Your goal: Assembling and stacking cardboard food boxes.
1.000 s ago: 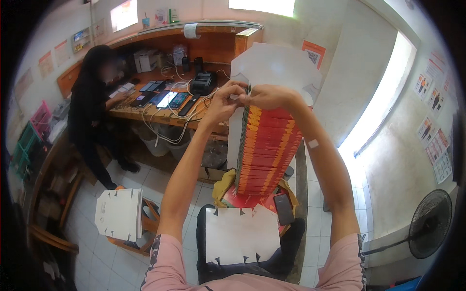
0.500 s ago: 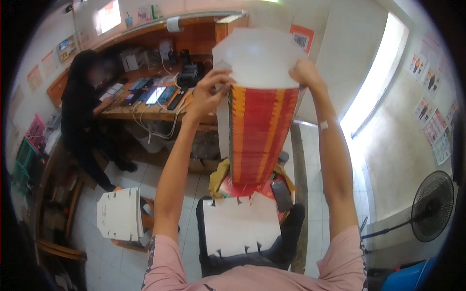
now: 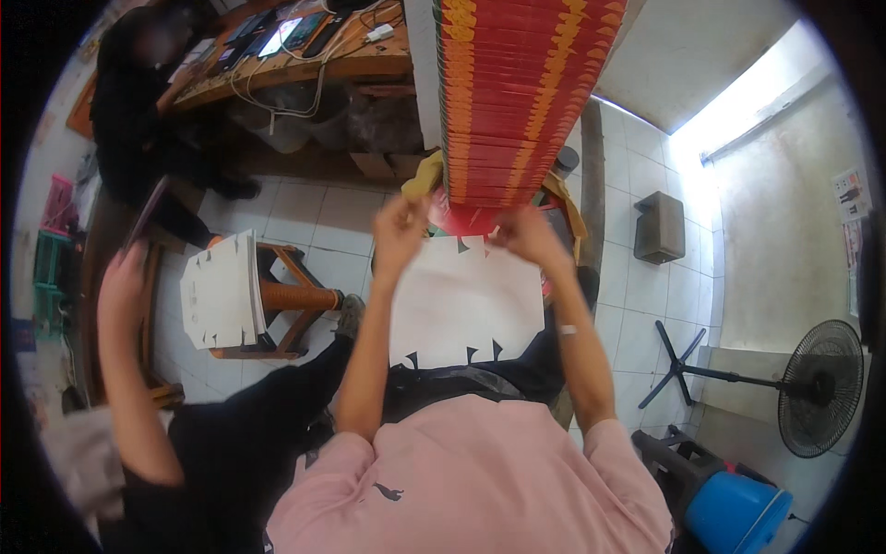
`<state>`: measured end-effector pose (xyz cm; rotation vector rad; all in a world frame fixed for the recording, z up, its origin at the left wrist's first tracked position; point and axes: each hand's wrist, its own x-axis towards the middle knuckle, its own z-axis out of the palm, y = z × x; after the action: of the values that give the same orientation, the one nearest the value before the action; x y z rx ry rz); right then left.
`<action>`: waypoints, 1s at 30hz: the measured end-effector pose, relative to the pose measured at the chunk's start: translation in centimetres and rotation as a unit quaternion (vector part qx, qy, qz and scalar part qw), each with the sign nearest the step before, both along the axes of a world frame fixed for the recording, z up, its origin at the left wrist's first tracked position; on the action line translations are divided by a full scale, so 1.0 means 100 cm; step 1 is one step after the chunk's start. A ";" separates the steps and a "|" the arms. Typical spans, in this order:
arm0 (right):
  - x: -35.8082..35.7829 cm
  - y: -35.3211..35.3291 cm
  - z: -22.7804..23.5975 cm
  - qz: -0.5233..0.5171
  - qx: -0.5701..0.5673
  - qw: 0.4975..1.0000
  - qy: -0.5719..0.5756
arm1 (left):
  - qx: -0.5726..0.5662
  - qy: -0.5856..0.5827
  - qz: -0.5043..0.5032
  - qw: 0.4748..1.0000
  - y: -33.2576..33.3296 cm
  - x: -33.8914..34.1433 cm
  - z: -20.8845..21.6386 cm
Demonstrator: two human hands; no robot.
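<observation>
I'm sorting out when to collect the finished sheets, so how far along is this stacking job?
Looks well underway. Done: a tall red and orange stack already stands in front, and a pile of white sheets rests on the stool. In hand: left hand and right hand hold the top edge of a white sheet at the stack's base. What remains I cannot tell.

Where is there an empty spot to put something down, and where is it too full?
Bare floor tiles show between the wooden stool and the desk, and more beside the small box above the fan. It is crowded where the left hand and right hand meet the red-and-orange stack over the white sheets.
</observation>
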<state>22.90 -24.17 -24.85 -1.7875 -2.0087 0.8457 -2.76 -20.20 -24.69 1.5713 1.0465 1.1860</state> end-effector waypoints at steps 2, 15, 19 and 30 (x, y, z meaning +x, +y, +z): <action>-0.025 -0.007 -0.063 -0.014 0.070 0.997 -0.040 | -0.103 0.101 0.005 0.990 -0.046 0.004 -0.059; -0.039 -0.018 -0.132 -0.034 0.208 0.974 -0.083 | -0.105 0.271 -0.149 0.945 -0.144 -0.017 -0.141; -0.039 -0.020 -0.137 -0.052 0.304 0.951 -0.026 | -0.085 0.294 -0.169 0.937 -0.143 -0.016 -0.137; -0.032 -0.021 -0.144 -0.018 0.320 0.944 -0.073 | -0.085 0.305 -0.174 0.932 -0.145 -0.017 -0.134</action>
<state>19.67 -26.27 -39.21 -1.5182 -2.0092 0.0156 -4.41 -34.68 -38.07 1.9345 1.1477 0.3499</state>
